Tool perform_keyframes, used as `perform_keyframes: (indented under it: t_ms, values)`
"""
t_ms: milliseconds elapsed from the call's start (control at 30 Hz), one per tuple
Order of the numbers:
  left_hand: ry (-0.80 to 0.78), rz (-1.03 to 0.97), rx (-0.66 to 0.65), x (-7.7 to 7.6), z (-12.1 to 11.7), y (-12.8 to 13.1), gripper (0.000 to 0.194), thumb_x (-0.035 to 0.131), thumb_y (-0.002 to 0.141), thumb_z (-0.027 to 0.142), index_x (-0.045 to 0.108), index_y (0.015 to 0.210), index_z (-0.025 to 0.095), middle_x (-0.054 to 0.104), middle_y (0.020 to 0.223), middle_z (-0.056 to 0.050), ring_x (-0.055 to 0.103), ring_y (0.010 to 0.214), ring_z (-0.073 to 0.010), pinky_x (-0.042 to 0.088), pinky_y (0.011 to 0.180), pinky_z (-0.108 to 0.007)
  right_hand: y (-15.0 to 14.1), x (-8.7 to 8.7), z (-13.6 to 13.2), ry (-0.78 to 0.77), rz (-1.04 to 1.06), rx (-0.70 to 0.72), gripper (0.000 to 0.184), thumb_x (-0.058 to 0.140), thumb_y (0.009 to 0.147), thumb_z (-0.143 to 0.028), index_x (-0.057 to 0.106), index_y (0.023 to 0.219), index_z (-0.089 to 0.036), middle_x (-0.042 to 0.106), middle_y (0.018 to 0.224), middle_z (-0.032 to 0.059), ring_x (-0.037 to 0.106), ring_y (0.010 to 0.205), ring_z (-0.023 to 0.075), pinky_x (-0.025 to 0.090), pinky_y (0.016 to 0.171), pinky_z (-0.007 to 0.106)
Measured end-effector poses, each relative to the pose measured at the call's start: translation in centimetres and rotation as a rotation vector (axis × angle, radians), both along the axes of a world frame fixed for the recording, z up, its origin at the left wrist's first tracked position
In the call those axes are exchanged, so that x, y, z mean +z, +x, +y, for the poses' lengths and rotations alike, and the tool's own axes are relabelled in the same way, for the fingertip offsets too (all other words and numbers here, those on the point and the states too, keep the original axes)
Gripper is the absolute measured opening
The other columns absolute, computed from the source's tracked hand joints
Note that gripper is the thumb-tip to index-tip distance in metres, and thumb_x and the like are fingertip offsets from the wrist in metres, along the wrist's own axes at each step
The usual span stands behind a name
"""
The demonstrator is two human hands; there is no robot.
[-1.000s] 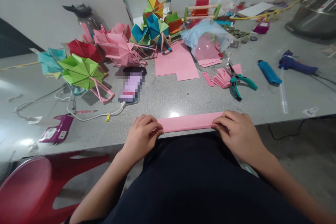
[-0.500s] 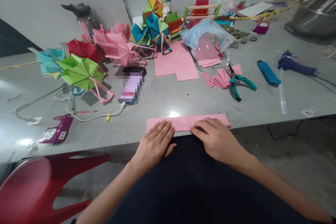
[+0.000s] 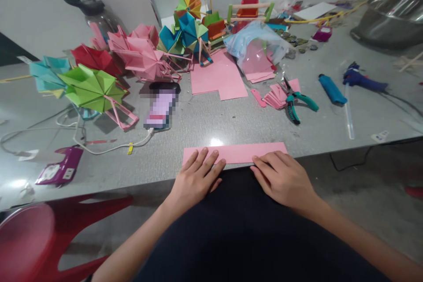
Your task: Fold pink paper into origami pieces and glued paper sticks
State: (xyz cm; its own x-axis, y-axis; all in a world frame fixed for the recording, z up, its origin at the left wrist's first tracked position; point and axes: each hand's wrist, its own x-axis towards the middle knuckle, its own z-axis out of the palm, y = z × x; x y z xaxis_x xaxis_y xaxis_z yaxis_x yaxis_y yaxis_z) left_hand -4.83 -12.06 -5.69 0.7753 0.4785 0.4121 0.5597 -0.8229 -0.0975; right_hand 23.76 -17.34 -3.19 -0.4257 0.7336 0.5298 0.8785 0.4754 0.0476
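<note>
A folded strip of pink paper (image 3: 238,152) lies along the table's front edge, right before my body. My left hand (image 3: 196,176) presses flat on the strip's left part, fingers spread over it and holding nothing. On the right part rests my right hand (image 3: 287,177), its fingers lying on the paper and the thumb apart at the near edge. A larger pink paper sheet (image 3: 218,72) is farther back. Teal-handled pliers (image 3: 294,99) lie over a small pile of pink paper strips (image 3: 276,96).
Folded paper umbrella shapes (image 3: 95,90) crowd the left and back. A phone (image 3: 160,108) on a white cable lies left of centre. At right are a blue cylinder (image 3: 333,90), a glue gun (image 3: 363,80) and a metal bowl (image 3: 390,22). A red stool (image 3: 26,238) stands below left.
My right hand has slid to the right along the pink strip, its thumb now more apart. My left hand's fingers have spread wider. The view has shifted slightly.
</note>
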Motion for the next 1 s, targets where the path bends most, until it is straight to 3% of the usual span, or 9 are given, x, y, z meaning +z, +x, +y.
perform_keyframes:
  t_ms: [233,500,667,833,1000]
  values:
    - [0.011,-0.028,0.059,0.2,-0.6,-0.5,0.046,0.063,0.104,0.031,0.060,0.148,0.016,0.067,0.151,-0.016,0.063,0.141,-0.0365,0.058,0.115,-0.053,2.9,-0.2,-1.5,0.127,-0.044,-0.115,0.012,0.069,0.099,-0.014,0.077,0.107,-0.009,0.075,0.086,0.0068,0.063,0.079,0.0204,0.050,0.075,0.033]
    - [0.126,-0.080,0.133,0.6,-1.2,-2.0,0.039,0.066,0.103,0.027,0.065,0.138,0.010,0.075,0.137,-0.019,0.071,0.131,-0.0339,0.062,0.109,-0.049,3.4,0.1,-1.5,0.179,-0.047,-0.136,0.004,0.075,0.095,-0.014,0.077,0.096,-0.010,0.075,0.082,0.0064,0.062,0.077,0.0213,0.045,0.071,0.035]
    - [0.166,-0.022,0.004,1.2,-0.2,-0.3,0.036,0.061,0.107,0.031,0.067,0.131,0.005,0.076,0.133,-0.019,0.075,0.124,-0.0318,0.063,0.108,-0.046,1.8,-0.4,-0.2,0.171,-0.020,-0.033,0.008,0.070,0.099,-0.014,0.077,0.096,-0.013,0.076,0.084,0.0050,0.063,0.079,0.0202,0.043,0.076,0.035]
    - [0.110,0.088,-0.160,1.5,0.8,2.6,0.037,0.047,0.109,0.012,0.062,0.142,0.007,0.069,0.147,-0.016,0.068,0.136,-0.0291,0.058,0.115,-0.043,0.2,-0.4,0.7,0.161,-0.036,0.089,0.015,0.063,0.101,-0.006,0.078,0.099,-0.008,0.075,0.083,0.0073,0.063,0.080,0.0207,0.044,0.078,0.036]
    - [0.103,-0.008,-0.229,1.9,1.3,4.6,0.031,0.047,0.108,0.009,0.066,0.133,0.006,0.073,0.141,-0.017,0.070,0.132,-0.0268,0.058,0.114,-0.042,0.2,-0.5,0.9,0.175,-0.009,0.101,0.018,0.061,0.103,-0.007,0.078,0.098,-0.010,0.072,0.079,0.0060,0.060,0.077,0.0192,0.043,0.076,0.034]
